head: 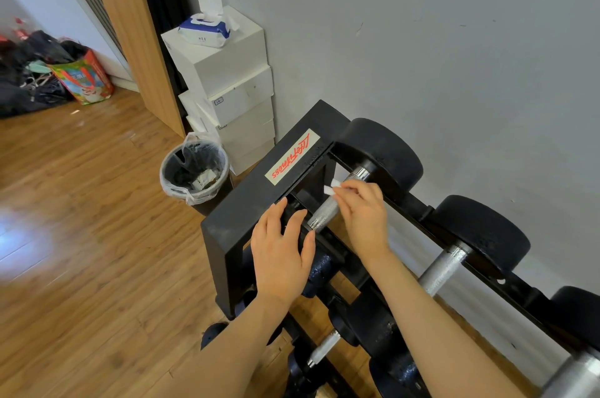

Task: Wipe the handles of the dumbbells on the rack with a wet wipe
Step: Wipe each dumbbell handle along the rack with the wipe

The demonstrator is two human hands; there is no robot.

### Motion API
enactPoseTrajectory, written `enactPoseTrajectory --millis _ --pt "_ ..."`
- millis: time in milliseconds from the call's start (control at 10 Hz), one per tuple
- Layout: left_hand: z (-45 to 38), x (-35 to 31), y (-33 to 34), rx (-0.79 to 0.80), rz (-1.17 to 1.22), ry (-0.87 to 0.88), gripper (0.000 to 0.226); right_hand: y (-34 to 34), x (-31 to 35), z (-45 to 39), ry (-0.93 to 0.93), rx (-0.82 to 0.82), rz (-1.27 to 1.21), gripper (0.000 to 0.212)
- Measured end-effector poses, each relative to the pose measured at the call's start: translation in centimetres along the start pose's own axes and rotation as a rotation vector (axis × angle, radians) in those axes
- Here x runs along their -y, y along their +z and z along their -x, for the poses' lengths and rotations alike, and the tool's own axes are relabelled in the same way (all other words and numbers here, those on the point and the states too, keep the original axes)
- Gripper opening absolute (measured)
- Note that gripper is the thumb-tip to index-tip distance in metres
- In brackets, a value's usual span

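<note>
At rack (259, 189) edge, right hand (363, 212) pinches wipe (332, 186).

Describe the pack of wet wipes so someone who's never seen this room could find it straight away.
Start at the black dumbbell rack against the grey wall and look past its end to the stack of white boxes beside the lined bin. The wet wipe pack lies on the top box. It is the only blue and white soft packet there, with its white flip lid standing open.

Rack (259, 199) at centre frame, dumbbells (383, 150) along its top tier toward lower right; bin (194, 170) just left of rack; stacked boxes (227, 72) behind bin, wipes pack (204, 30) on top; bag (84, 79) at upper left.
</note>
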State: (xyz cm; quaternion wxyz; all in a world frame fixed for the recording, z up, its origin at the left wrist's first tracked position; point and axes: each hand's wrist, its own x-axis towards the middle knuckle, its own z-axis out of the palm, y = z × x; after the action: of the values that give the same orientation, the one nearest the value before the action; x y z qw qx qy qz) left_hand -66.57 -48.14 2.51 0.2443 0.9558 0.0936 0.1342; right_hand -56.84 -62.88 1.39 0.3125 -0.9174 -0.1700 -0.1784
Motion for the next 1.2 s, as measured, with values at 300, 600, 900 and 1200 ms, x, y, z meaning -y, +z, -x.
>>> enactPoseTrajectory --millis 300,600,900,1200 --pt "0.0 0.0 0.0 -0.018 0.001 0.010 0.045 -0.2 -0.1 1.8 -0.165 0.072 0.070 0.022" --pt "-0.1 -0.2 -0.2 -0.022 0.001 0.012 0.046 -0.1 1.2 2.3 0.044 0.099 -0.154 0.025" --pt "-0.1 -0.2 -0.1 -0.002 0.001 -0.004 0.046 0.1 1.7 2.9 0.154 0.149 -0.240 0.024" --pt "-0.2 -0.3 -0.2 -0.018 0.010 0.002 0.045 0.4 2.5 3.5 0.230 0.152 -0.306 0.020"
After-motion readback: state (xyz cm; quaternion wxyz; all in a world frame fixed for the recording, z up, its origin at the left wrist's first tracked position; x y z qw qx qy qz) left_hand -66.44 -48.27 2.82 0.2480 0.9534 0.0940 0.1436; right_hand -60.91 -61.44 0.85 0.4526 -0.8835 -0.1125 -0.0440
